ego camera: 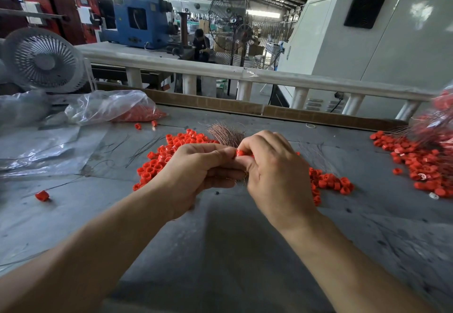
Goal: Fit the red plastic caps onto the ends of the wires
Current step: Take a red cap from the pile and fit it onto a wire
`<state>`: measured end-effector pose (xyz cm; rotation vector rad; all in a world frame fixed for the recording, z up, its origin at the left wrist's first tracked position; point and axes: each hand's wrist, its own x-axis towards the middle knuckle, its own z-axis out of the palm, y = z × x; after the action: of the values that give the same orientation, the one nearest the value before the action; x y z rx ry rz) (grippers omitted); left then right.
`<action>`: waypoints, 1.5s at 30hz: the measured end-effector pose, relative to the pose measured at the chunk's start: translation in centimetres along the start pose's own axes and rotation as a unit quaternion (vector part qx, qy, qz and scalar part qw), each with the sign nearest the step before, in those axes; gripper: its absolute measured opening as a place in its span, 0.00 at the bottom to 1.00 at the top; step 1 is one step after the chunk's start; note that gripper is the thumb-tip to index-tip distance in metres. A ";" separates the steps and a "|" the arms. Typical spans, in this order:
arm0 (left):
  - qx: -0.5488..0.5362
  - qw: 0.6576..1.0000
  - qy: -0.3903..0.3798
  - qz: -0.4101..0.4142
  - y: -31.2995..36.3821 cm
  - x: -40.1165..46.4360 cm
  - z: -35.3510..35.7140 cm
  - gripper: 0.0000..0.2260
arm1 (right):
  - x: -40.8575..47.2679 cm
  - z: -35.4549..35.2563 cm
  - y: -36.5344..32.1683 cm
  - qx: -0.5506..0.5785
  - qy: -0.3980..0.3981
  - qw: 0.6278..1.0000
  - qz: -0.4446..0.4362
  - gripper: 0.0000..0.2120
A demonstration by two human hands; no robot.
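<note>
Both hands meet over the middle of the grey table (220, 239). My right hand (274, 173) pinches a red cap (240, 153) between thumb and forefinger. My left hand (196, 173) has its fingers curled round a bundle of thin coppery wires (226, 135), whose ends fan out beyond the hands. The left fingertips touch the cap too. Loose red caps (171, 151) lie in a pile under and to the left of the hands, and more red caps (328, 181) lie to the right of them.
A heap of capped wires (426, 156) lies at the far right. A clear plastic bag (115, 109) holding red caps sits back left, beside a white fan (44, 60). One stray cap (42, 195) lies at left. A white rail (245, 72) borders the far edge.
</note>
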<state>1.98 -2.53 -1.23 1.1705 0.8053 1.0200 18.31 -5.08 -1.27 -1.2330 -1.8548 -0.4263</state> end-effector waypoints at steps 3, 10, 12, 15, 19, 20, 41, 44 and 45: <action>0.004 1.000 -0.006 0.002 0.0 0.0 0.0 0.09 | 0.0 0.0 0.1 0.007 -0.003 1.000 -0.003 0.05; -0.008 1.000 0.009 0.006 0.0 0.1 -0.1 0.13 | 0.3 -0.2 0.3 -0.018 0.001 0.999 -0.032 0.05; -0.014 1.000 0.020 0.014 -0.1 0.2 -0.3 0.17 | 0.4 -0.2 0.4 -0.023 0.010 0.999 -0.043 0.05; -0.020 0.999 0.027 0.026 -0.2 0.2 -0.3 0.15 | 0.2 -0.1 0.3 -0.005 0.004 0.999 -0.034 0.04; -0.021 0.999 0.032 0.032 -0.2 0.3 -0.2 0.14 | -0.2 -0.1 0.4 0.027 -0.015 0.999 -0.032 0.06; -0.023 0.999 0.033 0.033 -0.2 0.3 -0.2 0.13 | -0.1 -0.1 0.4 0.035 -0.020 0.999 -0.028 0.07; 0.158 0.979 0.107 0.075 -0.5 0.4 -0.5 0.04 | 0.5 -1.9 6.6 -0.022 0.015 0.961 0.274 0.06; 0.168 0.977 0.105 0.076 -0.5 0.4 -0.5 0.04 | 0.4 -2.8 8.5 -0.065 -0.004 0.937 0.342 0.05; 0.171 0.977 0.104 0.078 -0.5 0.4 -0.5 0.04 | 0.3 -3.0 9.1 -0.080 -0.016 0.930 0.359 0.05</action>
<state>1.75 -2.05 -1.82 1.4526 1.1012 1.1774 27.57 -2.77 -0.74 -1.9216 -1.2763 -0.1460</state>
